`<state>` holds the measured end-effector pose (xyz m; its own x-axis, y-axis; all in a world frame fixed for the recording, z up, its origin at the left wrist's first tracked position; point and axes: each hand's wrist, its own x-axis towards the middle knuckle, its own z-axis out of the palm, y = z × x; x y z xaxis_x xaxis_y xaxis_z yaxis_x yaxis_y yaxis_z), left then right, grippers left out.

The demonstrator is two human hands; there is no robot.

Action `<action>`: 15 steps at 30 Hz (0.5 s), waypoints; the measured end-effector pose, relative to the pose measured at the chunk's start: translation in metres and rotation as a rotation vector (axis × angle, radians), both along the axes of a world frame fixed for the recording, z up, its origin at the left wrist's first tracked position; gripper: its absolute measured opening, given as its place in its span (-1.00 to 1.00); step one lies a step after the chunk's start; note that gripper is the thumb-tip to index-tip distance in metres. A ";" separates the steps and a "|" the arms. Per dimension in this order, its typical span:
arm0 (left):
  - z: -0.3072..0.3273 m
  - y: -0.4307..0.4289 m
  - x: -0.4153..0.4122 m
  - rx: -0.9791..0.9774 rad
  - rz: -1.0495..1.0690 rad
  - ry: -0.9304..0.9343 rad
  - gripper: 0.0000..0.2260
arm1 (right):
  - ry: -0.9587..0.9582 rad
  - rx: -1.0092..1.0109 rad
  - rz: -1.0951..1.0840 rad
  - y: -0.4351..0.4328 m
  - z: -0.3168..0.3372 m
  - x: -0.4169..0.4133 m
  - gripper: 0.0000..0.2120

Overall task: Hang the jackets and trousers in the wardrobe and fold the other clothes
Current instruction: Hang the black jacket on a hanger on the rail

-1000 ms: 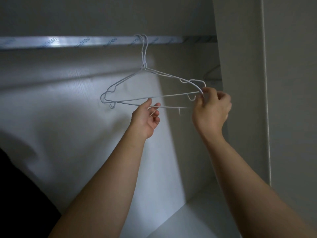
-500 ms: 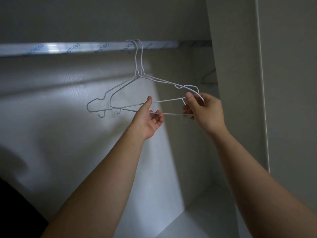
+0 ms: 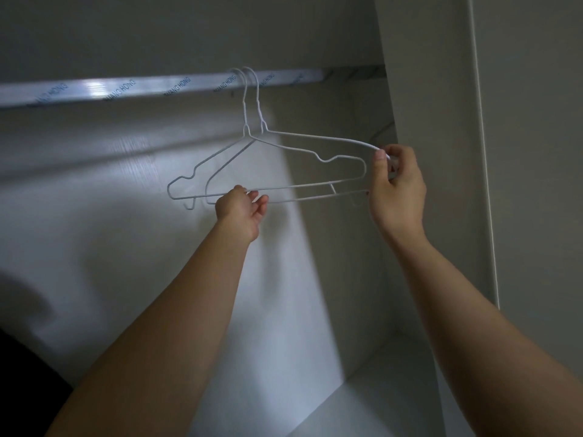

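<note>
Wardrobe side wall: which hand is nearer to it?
Right. The right hand pinches a hanger end beside the side wall; the left hand grips the bottom bars, farther away.

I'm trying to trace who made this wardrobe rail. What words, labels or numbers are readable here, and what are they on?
"ANG HONG": blue print repeated slantwise along the metal rail; any letters before it are blurred.
Repeats by the hooks of the hangers: too blurred to read.
Hangers themselves and wardrobe panels: no text visible.
</note>
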<state>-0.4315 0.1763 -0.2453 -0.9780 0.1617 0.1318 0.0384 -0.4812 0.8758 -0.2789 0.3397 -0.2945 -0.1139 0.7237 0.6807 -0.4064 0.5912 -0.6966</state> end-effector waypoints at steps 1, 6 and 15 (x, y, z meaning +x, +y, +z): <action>0.001 -0.002 0.000 0.026 -0.006 -0.004 -0.85 | -0.001 -0.017 -0.014 0.001 0.001 0.000 -0.75; 0.008 -0.009 0.004 0.194 0.023 0.024 -0.84 | -0.084 -0.112 -0.089 -0.004 0.004 0.002 -0.69; 0.044 -0.018 0.019 0.341 0.082 0.005 -0.80 | -0.195 0.060 -0.183 -0.019 0.009 0.011 -0.74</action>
<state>-0.4127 0.1580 -0.2017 -0.9851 0.0285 0.1697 0.0931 -0.7412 0.6647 -0.2681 0.3208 -0.2852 -0.1178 0.7030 0.7013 -0.1506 0.6854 -0.7124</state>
